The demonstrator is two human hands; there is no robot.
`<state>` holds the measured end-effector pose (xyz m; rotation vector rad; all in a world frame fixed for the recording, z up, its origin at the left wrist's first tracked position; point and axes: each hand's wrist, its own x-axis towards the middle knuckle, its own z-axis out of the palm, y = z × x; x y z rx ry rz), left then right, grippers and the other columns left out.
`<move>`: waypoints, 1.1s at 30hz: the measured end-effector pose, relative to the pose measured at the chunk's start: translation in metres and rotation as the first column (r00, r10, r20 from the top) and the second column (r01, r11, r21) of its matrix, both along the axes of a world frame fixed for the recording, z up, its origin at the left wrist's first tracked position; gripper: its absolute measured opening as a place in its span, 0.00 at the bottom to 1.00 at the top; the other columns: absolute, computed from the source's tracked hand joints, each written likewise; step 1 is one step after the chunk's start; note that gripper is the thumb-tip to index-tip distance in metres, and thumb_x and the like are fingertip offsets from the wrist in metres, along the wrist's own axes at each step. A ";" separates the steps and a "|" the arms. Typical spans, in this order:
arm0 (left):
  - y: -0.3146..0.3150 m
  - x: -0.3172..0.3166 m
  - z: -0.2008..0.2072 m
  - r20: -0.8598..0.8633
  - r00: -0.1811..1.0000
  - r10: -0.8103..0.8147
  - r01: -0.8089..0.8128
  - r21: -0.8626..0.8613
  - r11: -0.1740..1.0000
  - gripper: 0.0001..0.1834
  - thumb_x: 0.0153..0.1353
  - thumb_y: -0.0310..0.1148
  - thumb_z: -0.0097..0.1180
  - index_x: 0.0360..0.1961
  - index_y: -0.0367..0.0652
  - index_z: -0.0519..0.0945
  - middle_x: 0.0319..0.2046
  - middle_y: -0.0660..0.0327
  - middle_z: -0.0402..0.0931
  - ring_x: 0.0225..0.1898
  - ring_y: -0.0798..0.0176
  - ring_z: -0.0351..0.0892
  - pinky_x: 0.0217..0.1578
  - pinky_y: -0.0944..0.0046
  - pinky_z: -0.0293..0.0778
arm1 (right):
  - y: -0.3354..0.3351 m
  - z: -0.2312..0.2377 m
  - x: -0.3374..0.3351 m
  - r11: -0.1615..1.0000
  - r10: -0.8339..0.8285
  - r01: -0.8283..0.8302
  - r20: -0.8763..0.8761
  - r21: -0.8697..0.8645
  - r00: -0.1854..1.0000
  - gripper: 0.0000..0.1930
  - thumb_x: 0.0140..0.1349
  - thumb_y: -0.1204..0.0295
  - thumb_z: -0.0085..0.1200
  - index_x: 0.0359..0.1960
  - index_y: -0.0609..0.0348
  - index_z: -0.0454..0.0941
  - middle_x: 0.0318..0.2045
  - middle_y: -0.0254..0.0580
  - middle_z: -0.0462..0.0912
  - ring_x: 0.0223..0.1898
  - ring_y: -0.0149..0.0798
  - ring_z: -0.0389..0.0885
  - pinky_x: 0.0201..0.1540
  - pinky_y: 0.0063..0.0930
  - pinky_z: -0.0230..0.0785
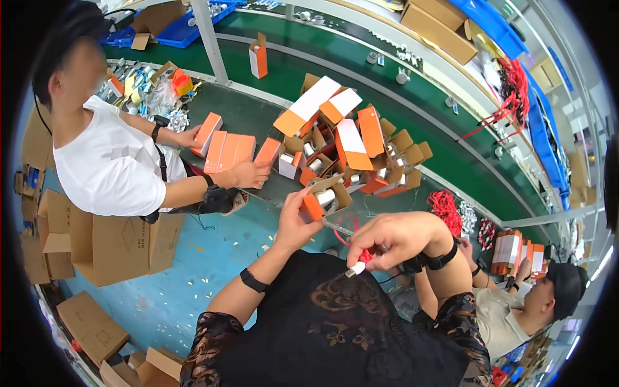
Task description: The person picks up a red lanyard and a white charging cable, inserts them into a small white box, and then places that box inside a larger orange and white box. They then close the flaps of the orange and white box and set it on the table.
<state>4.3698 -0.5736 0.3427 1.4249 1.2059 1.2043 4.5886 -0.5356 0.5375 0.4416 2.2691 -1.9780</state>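
Observation:
My left hand (pixel 293 227) is closed around a small orange box (pixel 312 207) with its flaps open; a white round-ended item (pixel 325 197) shows inside it. Close to my chest, my right hand (pixel 403 240) pinches a red cable (pixel 366 256), and its white plug with a metal tip (pixel 354 269) points down to the left. Part of the red cord hangs between my hands. Just beyond the left hand stands a cluster of open orange-and-white boxes (pixel 317 143), several with white items inside. Closed boxes (pixel 316 102) lie across the top of the cluster.
On the left, a co-worker (pixel 109 155) grips a row of orange boxes (pixel 230 153). Another person (pixel 519 309) sits at right near more boxes (pixel 509 248). Red cables (pixel 445 209) are heaped on the bench. A green conveyor belt (pixel 425 122) runs behind; cartons (pixel 119 245) stand on the floor.

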 end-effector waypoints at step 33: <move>0.000 0.022 0.004 0.095 0.990 -0.107 0.116 -0.096 0.989 0.40 0.40 0.28 0.74 0.60 0.39 0.75 0.48 0.54 0.72 0.50 0.51 0.76 0.53 0.58 0.72 | -0.038 -0.052 -0.009 0.284 -0.444 0.172 -0.030 0.943 0.896 0.14 0.51 0.77 0.58 0.42 0.59 0.79 0.40 0.45 0.80 0.44 0.46 0.78 0.47 0.36 0.74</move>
